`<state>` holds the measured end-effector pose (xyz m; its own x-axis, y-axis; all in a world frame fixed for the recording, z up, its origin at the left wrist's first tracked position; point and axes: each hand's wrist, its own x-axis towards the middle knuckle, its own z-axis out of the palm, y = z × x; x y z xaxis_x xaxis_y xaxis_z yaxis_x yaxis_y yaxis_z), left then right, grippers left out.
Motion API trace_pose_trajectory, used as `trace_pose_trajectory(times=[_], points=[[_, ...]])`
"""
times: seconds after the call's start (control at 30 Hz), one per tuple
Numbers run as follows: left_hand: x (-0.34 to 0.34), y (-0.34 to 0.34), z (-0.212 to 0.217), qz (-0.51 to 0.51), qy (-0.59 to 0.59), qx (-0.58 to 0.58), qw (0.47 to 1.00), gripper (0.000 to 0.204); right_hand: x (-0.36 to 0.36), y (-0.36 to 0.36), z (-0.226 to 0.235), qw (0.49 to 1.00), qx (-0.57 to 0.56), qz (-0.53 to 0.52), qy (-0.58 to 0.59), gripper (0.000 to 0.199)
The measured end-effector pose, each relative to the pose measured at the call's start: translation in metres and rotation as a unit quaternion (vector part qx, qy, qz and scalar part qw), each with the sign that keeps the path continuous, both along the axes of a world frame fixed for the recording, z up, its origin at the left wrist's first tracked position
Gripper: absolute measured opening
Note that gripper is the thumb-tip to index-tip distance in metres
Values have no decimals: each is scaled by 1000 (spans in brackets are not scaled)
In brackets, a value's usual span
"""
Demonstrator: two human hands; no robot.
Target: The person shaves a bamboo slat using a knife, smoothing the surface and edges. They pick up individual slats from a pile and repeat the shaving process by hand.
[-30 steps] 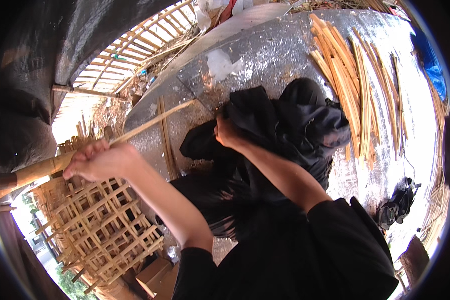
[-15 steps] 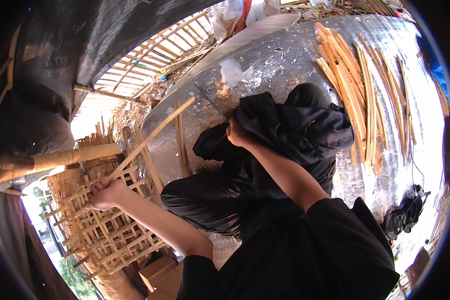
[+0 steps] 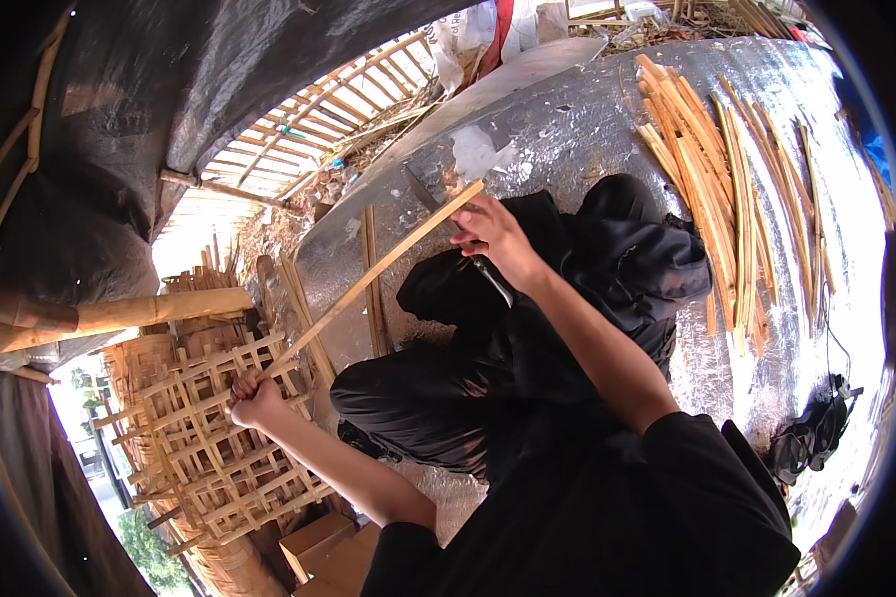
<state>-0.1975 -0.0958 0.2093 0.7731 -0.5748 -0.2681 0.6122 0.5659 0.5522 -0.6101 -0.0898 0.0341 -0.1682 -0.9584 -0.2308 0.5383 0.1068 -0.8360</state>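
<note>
My left hand (image 3: 256, 400) is closed around the lower end of a long, pale bamboo strip (image 3: 368, 281), which slants up to the right. At the strip's upper end is my right hand (image 3: 496, 239), its fingers partly spread and touching the strip. A knife (image 3: 423, 189) lies through that same hand, its dark blade pointing up and left behind the strip and its handle end showing below the palm. Exactly how the fingers grip the knife is partly hidden. My crossed legs in dark trousers are beneath the right forearm.
Bundles of split bamboo strips (image 3: 702, 169) lie on the silvery sheet (image 3: 587, 109) to the right. More strips (image 3: 371, 289) lie left of my knees. A woven bamboo lattice (image 3: 209, 438) and a thick bamboo pole (image 3: 159, 310) stand at left, cardboard (image 3: 319, 547) below. A black strapped item (image 3: 811, 438) sits at right.
My right hand has lifted from my lap to the strip's upper end, with the knife now plainly visible. My left hand and the strip have shifted right.
</note>
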Motion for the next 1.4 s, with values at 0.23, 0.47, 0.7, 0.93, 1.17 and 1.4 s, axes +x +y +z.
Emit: trace_pose_trajectory(times=[0.23,0.47,0.7,0.93,1.17,1.4], points=[[30,11,-21,-50,36,-15,998,33,-58,8,48,976,-138,141,-97,33],[47,12,-36,-17,23,28,999,34,-64,11,60,988,-65,134,-35,28],[42,18,-31,-59,54,0,997,35,-77,6,63,974,-32,218,58,28],[28,19,-25,-31,29,40,998,48,-75,3,55,954,-42,272,121,23],[20,19,-29,-13,29,97,995,44,-65,4,34,965,-16,186,185,20],[20,13,-38,34,23,118,992,29,-57,-9,41,992,15,34,120,25]])
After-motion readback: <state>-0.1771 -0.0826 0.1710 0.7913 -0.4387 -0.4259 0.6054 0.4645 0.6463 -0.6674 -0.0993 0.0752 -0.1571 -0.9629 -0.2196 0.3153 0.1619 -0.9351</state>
